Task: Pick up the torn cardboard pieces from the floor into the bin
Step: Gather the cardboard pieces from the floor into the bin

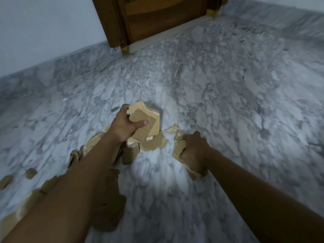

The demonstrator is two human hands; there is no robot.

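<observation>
Gripping cardboard stack (146, 118): left hand (122, 128) | right hand (194, 149) clutching cardboard scraps (177, 149) | marble floor (228, 85)

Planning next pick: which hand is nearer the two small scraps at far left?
Left. The left hand, gripping cardboard, is beyond and right of the scraps; the right hand, also gripping cardboard, is farther right.

Grey-veined marble floor (228, 102) carries torn cardboard pieces (154, 145) scattered toward the lower left.
</observation>
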